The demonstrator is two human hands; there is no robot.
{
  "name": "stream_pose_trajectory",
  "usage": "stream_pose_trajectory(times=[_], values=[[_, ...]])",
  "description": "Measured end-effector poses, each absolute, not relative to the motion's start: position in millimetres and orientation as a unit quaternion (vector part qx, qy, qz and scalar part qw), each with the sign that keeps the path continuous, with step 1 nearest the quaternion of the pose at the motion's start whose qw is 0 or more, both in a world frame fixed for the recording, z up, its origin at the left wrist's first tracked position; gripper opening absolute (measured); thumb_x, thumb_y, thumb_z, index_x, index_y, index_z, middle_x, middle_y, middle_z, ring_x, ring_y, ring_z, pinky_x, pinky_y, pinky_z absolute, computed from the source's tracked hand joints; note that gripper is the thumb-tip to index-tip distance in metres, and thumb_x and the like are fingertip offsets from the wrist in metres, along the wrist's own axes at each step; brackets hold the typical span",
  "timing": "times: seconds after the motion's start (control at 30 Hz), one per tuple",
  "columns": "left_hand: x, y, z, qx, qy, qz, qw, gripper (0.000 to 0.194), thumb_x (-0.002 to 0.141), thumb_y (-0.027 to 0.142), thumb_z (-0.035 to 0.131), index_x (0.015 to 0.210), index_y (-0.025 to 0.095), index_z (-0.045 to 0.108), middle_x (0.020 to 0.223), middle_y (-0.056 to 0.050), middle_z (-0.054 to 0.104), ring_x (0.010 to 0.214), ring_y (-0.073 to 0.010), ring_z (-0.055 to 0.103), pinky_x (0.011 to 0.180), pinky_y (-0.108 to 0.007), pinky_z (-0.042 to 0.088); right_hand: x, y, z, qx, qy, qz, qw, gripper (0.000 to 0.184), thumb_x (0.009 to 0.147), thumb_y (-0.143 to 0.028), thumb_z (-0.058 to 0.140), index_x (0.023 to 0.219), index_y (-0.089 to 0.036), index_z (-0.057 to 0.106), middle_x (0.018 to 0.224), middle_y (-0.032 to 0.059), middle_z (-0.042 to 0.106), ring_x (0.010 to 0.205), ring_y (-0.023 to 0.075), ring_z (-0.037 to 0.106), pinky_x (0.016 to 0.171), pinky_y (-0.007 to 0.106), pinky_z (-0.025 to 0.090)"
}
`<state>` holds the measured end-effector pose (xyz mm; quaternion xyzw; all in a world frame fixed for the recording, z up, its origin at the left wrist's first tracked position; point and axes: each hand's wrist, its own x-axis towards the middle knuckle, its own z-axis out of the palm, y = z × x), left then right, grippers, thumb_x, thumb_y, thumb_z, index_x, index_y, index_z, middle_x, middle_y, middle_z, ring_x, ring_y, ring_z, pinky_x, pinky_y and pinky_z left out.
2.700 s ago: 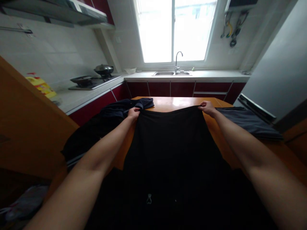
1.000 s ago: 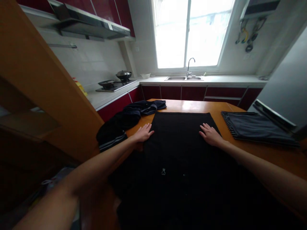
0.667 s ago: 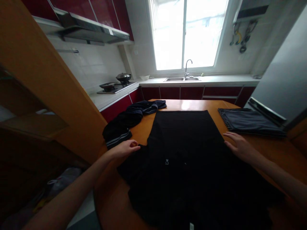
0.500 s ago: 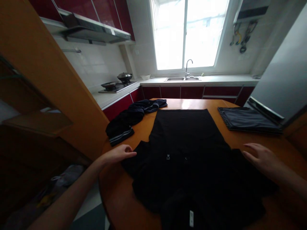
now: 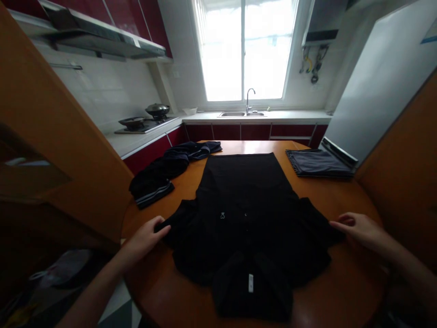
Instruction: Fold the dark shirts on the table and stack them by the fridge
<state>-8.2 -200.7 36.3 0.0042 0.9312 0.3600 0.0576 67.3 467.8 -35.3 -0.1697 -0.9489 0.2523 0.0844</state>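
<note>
The left hand [image 5: 146,235] pinches one sleeve [image 5: 180,215] of the black polo shirt [image 5: 241,182], the right hand [image 5: 362,231] pinches the opposite one; between them, the shirt lies on the counter [image 5: 344,196]. Uneven pulling could skew it.

Shirt label [image 5: 251,283] illegibly small

Collared shirt [image 5: 249,237]: cloth, looks matt
Table [image 5: 327,193]: wood, smooth and quite glossy
Faucet [image 5: 247,102]: shiny metal
Upper cabinets [image 5: 126,16]: glossy
</note>
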Motion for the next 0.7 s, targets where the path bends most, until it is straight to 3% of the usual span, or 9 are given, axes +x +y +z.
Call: stream_pose_trajectory(times=[0.13, 0.23, 0.3, 0.47, 0.7], values=[[0.8, -188.3, 45.4, -0.078, 0.865, 0.494, 0.044, 0.055, 0.063, 0.059, 0.075, 0.098, 0.02, 0.057, 0.087, -0.004, 0.068, 0.079, -0.0255, 0.069, 0.064, -0.033, 0.057, 70.6, 442.1, -31.5, -0.15, -0.926, 0.345, -0.004, 0.041, 0.062, -0.058, 0.07, 0.074, -0.019, 0.07, 0.074, 0.0092, 0.073, 0.068, 0.0248, 0.068, 0.061, 0.032, 0.05], [4.9, -186.6, 50.8, -0.085, 0.846, 0.526, 0.013, 0.071, 0.067, 0.049, 0.078, 0.127, 0.023, 0.053, 0.103, -0.008, 0.072, 0.082, -0.0255, 0.072, 0.065, -0.033, 0.059, 70.7, 430.1, -24.2, -0.145, -0.914, 0.379, 0.001, 0.025, 0.061, -0.046, 0.066, 0.061, -0.021, 0.062, 0.062, 0.0039, 0.066, 0.06, 0.0197, 0.061, 0.055, 0.029, 0.046], [5.1, -190.7, 55.9, -0.06, 0.852, 0.519, -0.023, 0.071, 0.071, 0.048, 0.075, 0.135, 0.026, 0.053, 0.117, -0.009, 0.07, 0.09, -0.0264, 0.072, 0.066, -0.031, 0.06, 69.5, 428.0, -11.0, -0.146, -0.902, 0.404, 0.039, 0.021, 0.06, -0.04, 0.065, 0.058, -0.022, 0.057, 0.058, 0.0009, 0.061, 0.057, 0.0174, 0.058, 0.054, 0.028, 0.045], [2.3, -208.2, 63.1, -0.007, 0.901, 0.42, -0.106, 0.047, 0.074, 0.053, 0.067, 0.11, 0.024, 0.073, 0.113, -0.005, 0.074, 0.101, -0.0288, 0.07, 0.074, -0.029, 0.06, 68.7, 431.2, 25.7, -0.222, -0.846, 0.471, 0.116, 0.027, 0.064, -0.042, 0.069, 0.079, -0.022, 0.06, 0.058, -0.001, 0.059, 0.051, 0.0166, 0.056, 0.045, 0.026, 0.044], [5.2, -224.6, 23.0, 0.044, 0.955, 0.292, -0.014, 0.046, 0.079, 0.054, 0.057, 0.106, 0.023, 0.077, 0.103, -0.007, 0.077, 0.097, -0.0296, 0.072, 0.082, -0.035, 0.059, 70.6, 437.5, -10.7, -0.264, -0.857, 0.441, 0.034, 0.042, 0.066, -0.046, 0.071, 0.096, -0.017, 0.065, 0.056, 0.0017, 0.061, 0.04, 0.0175, 0.054, 0.039, 0.028, 0.041]])
